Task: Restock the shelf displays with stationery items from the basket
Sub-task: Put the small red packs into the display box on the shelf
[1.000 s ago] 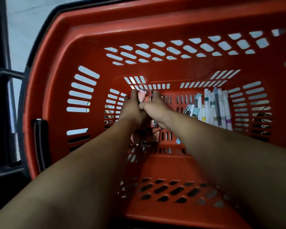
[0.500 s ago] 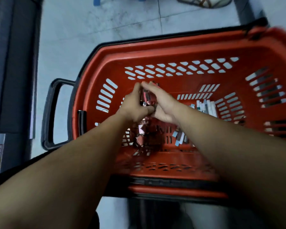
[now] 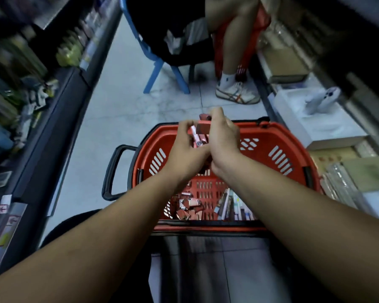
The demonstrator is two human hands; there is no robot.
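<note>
An orange shopping basket (image 3: pixel 278 136) stands on the floor in front of me. Both my hands are raised above its far rim, cupped together around a bunch of small red stationery boxes (image 3: pixel 202 127). My left hand (image 3: pixel 185 149) grips them from the left, my right hand (image 3: pixel 222 136) from the right. On the basket's floor lie more small red boxes (image 3: pixel 187 207) at the left and a row of white pens (image 3: pixel 234 206) at the right.
A dark shelf unit (image 3: pixel 42 127) with blurred goods runs along the left. Shelves with white and brown boxes (image 3: pixel 311 125) run along the right. Ahead stand a blue chair (image 3: pixel 155 68) and a seated person's leg and shoe (image 3: pixel 236 92). The basket's black handle (image 3: pixel 112 171) sticks out left.
My hands have lifted the bunch of red boxes from the basket's bottom to above its rim. The view has risen and pulled back, showing the aisle.
</note>
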